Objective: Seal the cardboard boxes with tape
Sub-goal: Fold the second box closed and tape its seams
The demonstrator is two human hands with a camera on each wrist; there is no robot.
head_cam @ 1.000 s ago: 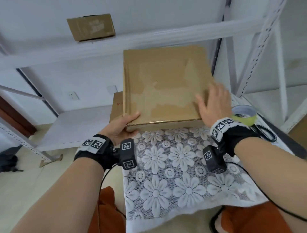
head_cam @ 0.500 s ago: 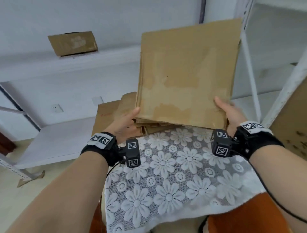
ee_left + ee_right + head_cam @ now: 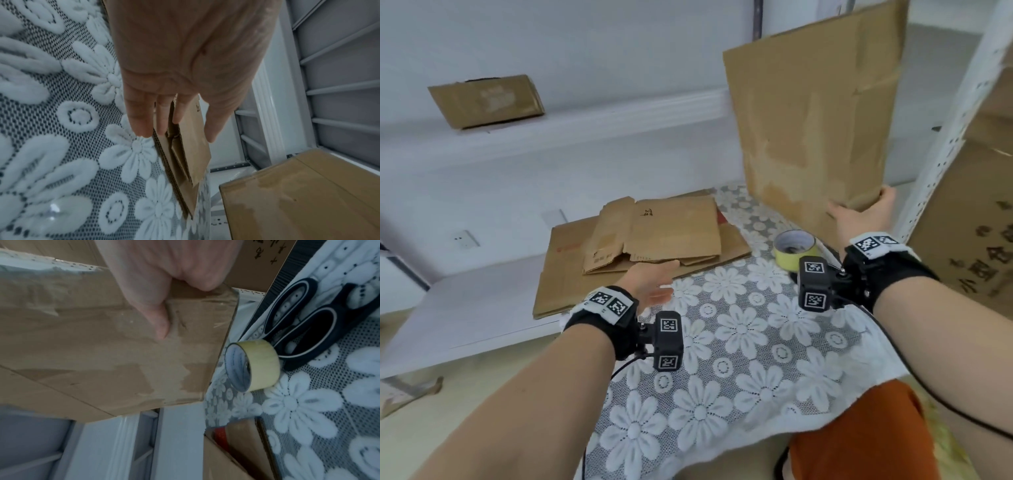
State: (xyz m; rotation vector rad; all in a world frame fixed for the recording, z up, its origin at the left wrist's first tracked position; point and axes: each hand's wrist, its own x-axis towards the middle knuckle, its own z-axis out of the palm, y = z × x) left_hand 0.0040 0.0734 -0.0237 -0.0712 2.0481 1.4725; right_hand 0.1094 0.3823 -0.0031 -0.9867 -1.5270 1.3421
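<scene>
right hand: gripping bottom corner of flattened cardboard box, thumb on the front face, box held upright, clear of the tabletop
left hand: holding nothing, fingers straight, over near edge of flat cardboard stack
tape roll: yellow, on the lace cloth, just below the held box
scissors: black, lying on the cloth beside the tape roll
shelf: small cardboard box on top, far left
</scene>
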